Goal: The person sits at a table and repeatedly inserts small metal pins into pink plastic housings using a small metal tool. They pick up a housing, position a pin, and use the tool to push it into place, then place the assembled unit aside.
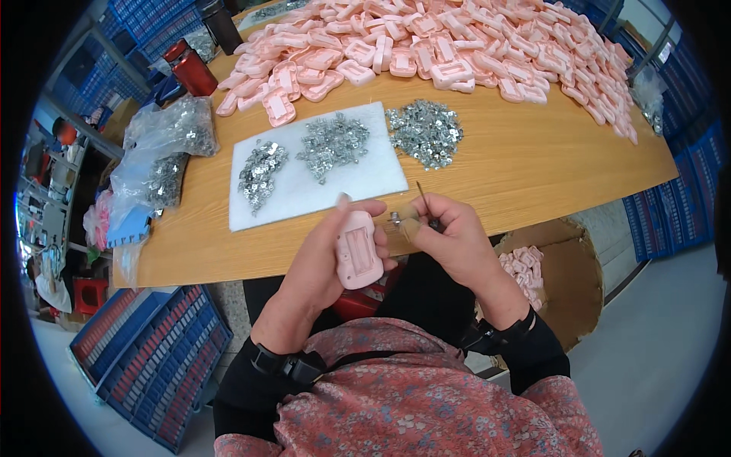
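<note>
A: Where is the pink plastic casing (358, 251)?

B: In the person's left hand (314, 259), fingers wrapped round its sides, its recessed face up, by the near edge of the wooden table (533, 167).

A: And the right hand (451, 234)?

B: Its thumb and fingertips are closed narrowly on a small metal piece (394, 218), just beside the casing and apart from it. A thin dark rod (420, 196) also sticks up from that hand; exactly how it is gripped cannot be told.

A: What could go wrong?

B: The metal piece could slip, since one hand is minding two things. Held so near the edge, it might fall to the floor rather than land on the white pad (244, 212).

A: Anything else?

B: The pieces in the loose heap (425, 133) beside the pad look tangled, so two might come up together. And a careless tilt of the rod could scratch the casing.
</note>
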Tool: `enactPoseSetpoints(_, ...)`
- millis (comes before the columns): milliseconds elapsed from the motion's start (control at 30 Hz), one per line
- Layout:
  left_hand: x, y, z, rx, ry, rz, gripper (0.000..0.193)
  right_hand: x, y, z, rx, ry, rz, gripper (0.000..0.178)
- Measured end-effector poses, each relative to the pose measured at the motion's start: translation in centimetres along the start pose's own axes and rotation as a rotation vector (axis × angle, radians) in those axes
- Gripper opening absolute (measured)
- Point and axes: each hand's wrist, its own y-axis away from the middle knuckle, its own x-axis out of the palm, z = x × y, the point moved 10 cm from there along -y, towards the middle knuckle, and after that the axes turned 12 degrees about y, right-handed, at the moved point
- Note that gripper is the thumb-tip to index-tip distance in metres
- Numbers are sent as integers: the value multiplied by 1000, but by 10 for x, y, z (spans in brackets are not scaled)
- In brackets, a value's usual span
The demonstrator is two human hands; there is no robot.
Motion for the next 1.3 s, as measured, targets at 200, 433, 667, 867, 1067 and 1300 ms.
enactPoseSetpoints(200,-4,3,11,-232,215,97,65,-3,10,19,-25,88,20,14)
enactPoseSetpoints(433,-13,-6,4,-218,129,88,64,12,0,39,-161,263,16,15)
enactPoseSetpoints(667,-25,-27,-36,77,185,21,62,17,-23,17,-94,67,35,12)
enactPoseSetpoints(867,-7,-44,-82,459,127,-3,53,43,-31,-9,318,-395,227,9)
enactPoseSetpoints(1067,6,-50,-69,336,140,109,56,18,-50,-22,252,-443,166,3)
enactPoseSetpoints(1300,8,-50,-43,-200,122,124,54,-13,-62,-11,129,-111,298,6)
